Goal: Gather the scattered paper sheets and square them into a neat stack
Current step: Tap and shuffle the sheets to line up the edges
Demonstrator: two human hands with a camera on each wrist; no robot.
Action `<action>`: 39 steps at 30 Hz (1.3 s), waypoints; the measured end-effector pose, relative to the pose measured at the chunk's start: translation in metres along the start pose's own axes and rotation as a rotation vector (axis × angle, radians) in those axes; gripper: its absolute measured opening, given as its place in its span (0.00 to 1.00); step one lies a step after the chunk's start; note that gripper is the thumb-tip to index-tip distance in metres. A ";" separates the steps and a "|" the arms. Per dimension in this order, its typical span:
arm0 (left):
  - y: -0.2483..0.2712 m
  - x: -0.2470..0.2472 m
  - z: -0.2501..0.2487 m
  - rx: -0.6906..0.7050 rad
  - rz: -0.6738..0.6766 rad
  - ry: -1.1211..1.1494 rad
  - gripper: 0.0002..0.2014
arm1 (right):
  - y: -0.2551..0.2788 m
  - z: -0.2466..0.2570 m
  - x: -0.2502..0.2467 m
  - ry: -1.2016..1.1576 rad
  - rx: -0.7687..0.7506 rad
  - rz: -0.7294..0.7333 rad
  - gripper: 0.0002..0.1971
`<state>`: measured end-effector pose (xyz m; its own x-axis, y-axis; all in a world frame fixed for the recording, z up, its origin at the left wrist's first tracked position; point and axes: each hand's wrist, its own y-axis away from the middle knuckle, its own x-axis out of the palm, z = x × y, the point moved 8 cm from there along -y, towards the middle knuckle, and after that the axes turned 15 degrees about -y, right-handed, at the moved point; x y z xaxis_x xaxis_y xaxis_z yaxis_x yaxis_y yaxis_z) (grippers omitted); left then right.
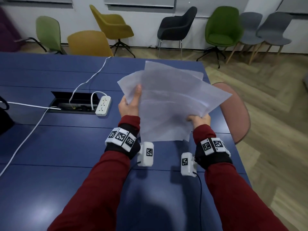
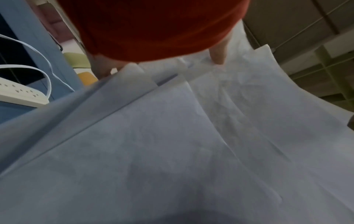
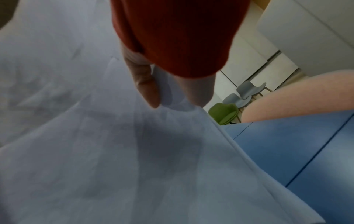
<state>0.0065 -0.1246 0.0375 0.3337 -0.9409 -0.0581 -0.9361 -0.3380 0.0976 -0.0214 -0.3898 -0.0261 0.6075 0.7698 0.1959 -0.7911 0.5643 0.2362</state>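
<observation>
Red sleeves (image 1: 106,189) fill the head view's foreground; above the tabletop (image 1: 66,147), the left hand (image 1: 129,105) and right hand (image 1: 199,120) each pinch the fanned paper sheets (image 1: 171,104), held up probably for squaring. Both wrist views are blurred: sheets (image 2: 172,151) and cuffs hide most fingers.

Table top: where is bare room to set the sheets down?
Bare blue table lies between the forearms and left of the left hand. Crowded by the power strip, cable hatch and white cords. Both hands' grip holds the sheets.
</observation>
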 end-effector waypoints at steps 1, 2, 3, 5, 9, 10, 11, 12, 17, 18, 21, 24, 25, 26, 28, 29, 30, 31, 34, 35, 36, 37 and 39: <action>-0.001 0.002 -0.001 -0.020 -0.003 -0.010 0.16 | 0.003 -0.001 0.001 0.017 0.013 -0.004 0.14; -0.001 0.004 0.001 -0.049 -0.011 -0.030 0.21 | 0.005 -0.003 0.003 0.030 0.007 0.019 0.11; 0.001 0.006 0.002 -0.069 -0.003 -0.046 0.28 | 0.008 -0.003 0.007 0.036 -0.019 0.054 0.07; 0.001 0.009 0.001 -0.087 0.033 -0.044 0.23 | 0.015 0.004 0.016 0.016 -0.093 0.107 0.05; 0.011 0.007 -0.026 -0.047 0.006 -0.096 0.18 | 0.020 0.038 0.031 -0.097 -0.241 0.142 0.06; 0.011 0.005 -0.033 -0.017 -0.029 -0.114 0.18 | 0.021 0.046 0.033 -0.117 -0.275 0.154 0.07; 0.010 0.004 -0.035 -0.001 -0.057 -0.126 0.17 | 0.022 0.051 0.035 -0.128 -0.299 0.167 0.07; 0.008 0.002 -0.034 0.007 -0.081 -0.126 0.18 | 0.022 0.052 0.035 -0.133 -0.300 0.172 0.07; 0.006 0.007 0.004 -0.131 -0.055 -0.170 0.42 | 0.013 0.003 0.018 -0.055 -0.116 0.129 0.12; 0.006 0.007 0.008 -0.149 -0.050 -0.182 0.37 | 0.013 -0.006 0.014 -0.044 -0.083 0.119 0.14; 0.010 0.005 0.005 -0.164 -0.055 -0.187 0.28 | 0.017 -0.012 0.008 -0.001 -0.048 0.126 0.16; 0.010 -0.001 -0.013 -0.134 -0.116 -0.138 0.28 | 0.011 -0.009 0.004 0.057 -0.019 0.115 0.19; 0.009 -0.003 -0.018 -0.125 -0.126 -0.135 0.30 | 0.010 -0.008 0.003 0.078 -0.013 0.128 0.19; 0.010 -0.003 -0.022 -0.125 -0.129 -0.141 0.32 | 0.011 -0.008 0.002 0.093 -0.014 0.144 0.18; 0.013 -0.001 -0.024 -0.118 -0.114 -0.157 0.32 | 0.014 -0.009 -0.002 0.087 -0.046 0.130 0.14; 0.015 0.003 -0.022 -0.119 -0.089 -0.163 0.32 | 0.016 -0.008 -0.005 0.060 -0.067 0.097 0.11; 0.018 0.007 -0.022 -0.119 -0.065 -0.164 0.32 | 0.017 -0.006 -0.008 0.018 -0.087 0.056 0.10; 0.021 0.010 -0.024 -0.104 -0.064 -0.170 0.32 | 0.019 -0.001 -0.008 -0.021 -0.114 0.021 0.09; 0.028 0.010 -0.047 -0.037 -0.110 -0.154 0.30 | 0.025 0.030 0.005 -0.117 -0.253 -0.001 0.07; 0.029 0.009 -0.055 -0.005 -0.133 -0.126 0.29 | 0.028 0.041 0.011 -0.172 -0.296 0.013 0.07; 0.030 0.009 -0.060 0.030 -0.151 -0.101 0.26 | 0.030 0.049 0.013 -0.213 -0.337 0.023 0.08; 0.031 0.008 -0.062 0.066 -0.163 -0.092 0.22 | 0.031 0.052 0.013 -0.229 -0.366 0.032 0.08; 0.032 0.008 -0.053 0.087 -0.164 -0.117 0.24 | 0.033 0.042 0.010 -0.205 -0.342 0.047 0.06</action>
<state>-0.0152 -0.1437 0.0932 0.4716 -0.8630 -0.1811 -0.8783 -0.4781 -0.0089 -0.0382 -0.3765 0.0237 0.5442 0.7413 0.3928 -0.7756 0.6231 -0.1013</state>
